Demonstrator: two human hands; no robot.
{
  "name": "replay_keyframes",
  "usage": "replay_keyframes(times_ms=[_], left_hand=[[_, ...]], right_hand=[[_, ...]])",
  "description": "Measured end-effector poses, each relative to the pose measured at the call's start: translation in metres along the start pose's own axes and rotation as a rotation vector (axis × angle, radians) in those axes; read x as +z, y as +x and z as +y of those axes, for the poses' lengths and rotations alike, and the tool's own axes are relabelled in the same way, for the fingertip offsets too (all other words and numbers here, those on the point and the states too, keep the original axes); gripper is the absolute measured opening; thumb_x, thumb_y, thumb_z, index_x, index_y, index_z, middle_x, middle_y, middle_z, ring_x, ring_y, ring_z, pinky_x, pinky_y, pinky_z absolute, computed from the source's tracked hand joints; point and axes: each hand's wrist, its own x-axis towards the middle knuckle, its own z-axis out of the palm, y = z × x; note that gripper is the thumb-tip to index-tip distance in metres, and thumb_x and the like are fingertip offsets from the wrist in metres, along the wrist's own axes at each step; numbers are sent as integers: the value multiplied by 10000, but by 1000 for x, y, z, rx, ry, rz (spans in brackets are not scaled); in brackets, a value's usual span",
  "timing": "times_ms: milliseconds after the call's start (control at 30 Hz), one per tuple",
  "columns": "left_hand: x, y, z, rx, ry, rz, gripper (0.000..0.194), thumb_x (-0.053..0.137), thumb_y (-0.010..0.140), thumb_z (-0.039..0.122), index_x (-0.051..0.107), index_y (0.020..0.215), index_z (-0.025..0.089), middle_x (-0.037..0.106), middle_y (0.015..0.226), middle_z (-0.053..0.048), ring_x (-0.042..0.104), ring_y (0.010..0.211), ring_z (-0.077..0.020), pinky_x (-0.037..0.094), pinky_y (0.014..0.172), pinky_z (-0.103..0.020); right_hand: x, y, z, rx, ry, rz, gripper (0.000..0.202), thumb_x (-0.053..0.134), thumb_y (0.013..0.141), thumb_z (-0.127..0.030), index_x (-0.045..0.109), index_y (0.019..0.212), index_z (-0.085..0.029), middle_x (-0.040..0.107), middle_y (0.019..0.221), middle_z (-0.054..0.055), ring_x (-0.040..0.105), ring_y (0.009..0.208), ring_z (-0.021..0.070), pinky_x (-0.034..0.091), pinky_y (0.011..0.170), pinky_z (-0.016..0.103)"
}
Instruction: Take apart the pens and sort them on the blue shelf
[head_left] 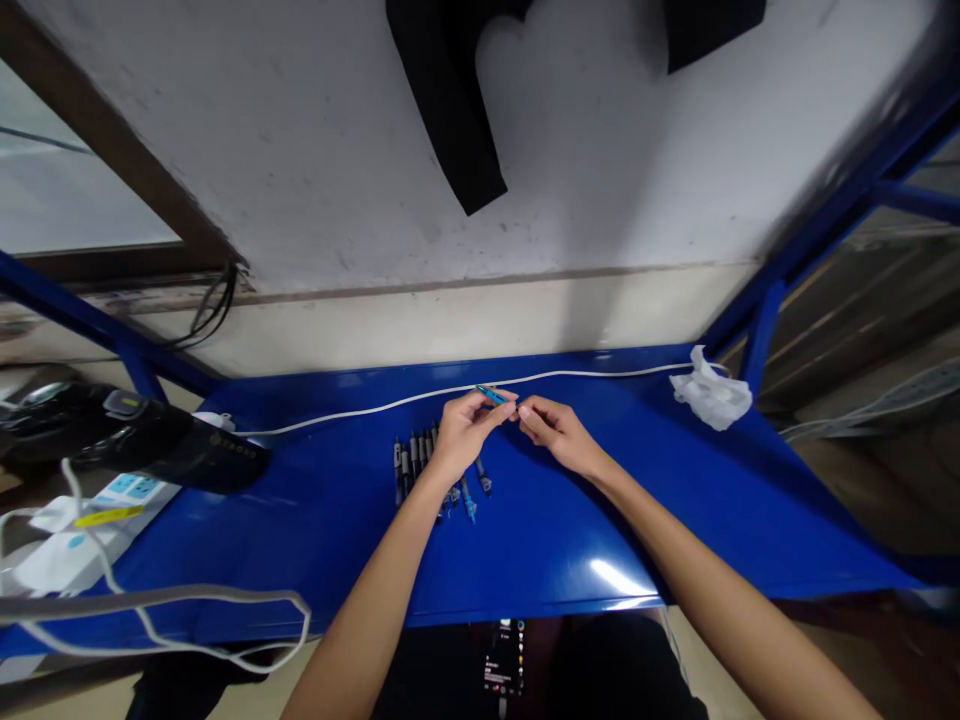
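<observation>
Blue pen (491,394), beyond and to the right of the row of pens (414,452), is lying in the left hand (466,425), whose thumb and fingers are gripping it. Its long axis is slanting rightward, toward the right hand (555,425), whose fingertips are pinching together just beside its right end, their contents hidden. Lettering on the black container (217,455), left of the row, is blurring past reading; text on the phone (504,655), nearer the wearer than the row, is appearing too small.
</observation>
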Motion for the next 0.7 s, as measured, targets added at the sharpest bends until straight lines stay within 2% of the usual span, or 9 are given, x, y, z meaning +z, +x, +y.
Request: replay_keyframes(times_ms=[100,167,233,400,700], left_hand=[[-1,0,0,17,-2,20,264,880,898,432,875,1046,213,842,1029,-75,747,882,-212,582,820,-325],[-1,0,0,19,-2,38,259,880,898,429,876,1038,211,839,1009,-74,736,855,-203,575,802,-319],[0,-1,1,22,-9,30,254,875,904,425,878,1040,211,836,995,-74,735,847,-203,572,796,-319],[2,-4,4,27,-6,4,250,878,902,432,883,1013,208,831,970,-72,726,831,-207,565,793,-326],[3,-4,4,109,-24,-52,196,858,931,411,884,960,219,824,1059,-93,747,1026,-261,570,937,-375]], right_hand=[[5,0,0,21,140,73,364,794,984,-561,662,1034,-226,584,804,-36,486,658,125,389,595,258],[7,0,-1,41,200,86,370,806,977,-550,655,939,-214,600,806,-21,482,643,117,370,576,256],[6,0,-1,86,296,54,396,759,1012,-563,669,890,-197,565,747,-28,415,581,97,312,544,258],[2,-3,-1,261,595,-111,414,734,1034,-568,738,966,-160,362,645,-93,223,539,74,198,516,255],[-3,-4,0,348,755,-165,385,797,1002,-514,736,922,-142,312,616,-112,180,518,62,209,487,237]])
